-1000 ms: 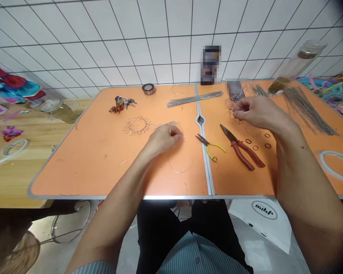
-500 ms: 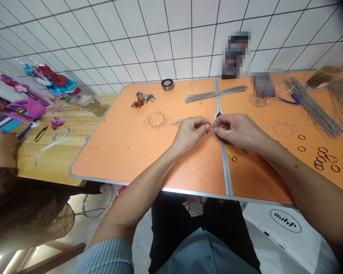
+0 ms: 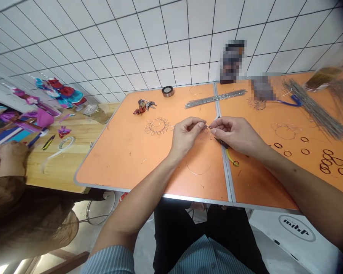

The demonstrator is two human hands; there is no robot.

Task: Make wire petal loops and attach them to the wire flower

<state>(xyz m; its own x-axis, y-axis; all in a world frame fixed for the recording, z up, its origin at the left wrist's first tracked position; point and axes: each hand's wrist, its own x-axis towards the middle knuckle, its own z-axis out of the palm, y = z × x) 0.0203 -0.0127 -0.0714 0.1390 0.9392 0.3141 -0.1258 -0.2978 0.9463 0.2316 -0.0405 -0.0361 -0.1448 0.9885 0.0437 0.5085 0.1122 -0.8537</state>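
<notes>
My left hand [image 3: 187, 133] and my right hand [image 3: 231, 131] meet over the orange table, fingertips pinched on a thin copper-coloured wire [image 3: 207, 128]. Small bends of the wire show between the fingers; its exact shape is too fine to make out. Below my right fingers lies a pair of pliers with a yellow handle [image 3: 231, 158], its dark head partly hidden by the hand. A flower-shaped wire ring with looped edges [image 3: 157, 126] rests left of my left hand. A thin curved wire [image 3: 198, 173] lies nearer the table's front edge.
Straight wires [image 3: 215, 98] lie behind my hands, with a roll of tape [image 3: 167, 91] and a bunch of keys [image 3: 144, 107] to the left. Several dark rings [image 3: 326, 166] and a wire bundle [image 3: 317, 110] are on the right. A co-worker's hand [image 3: 13, 158] is at the wooden table.
The view has shifted slightly, so the table sits a little lower and further right. My hands stay pinched on the wire, with a small gap showing between them now.
</notes>
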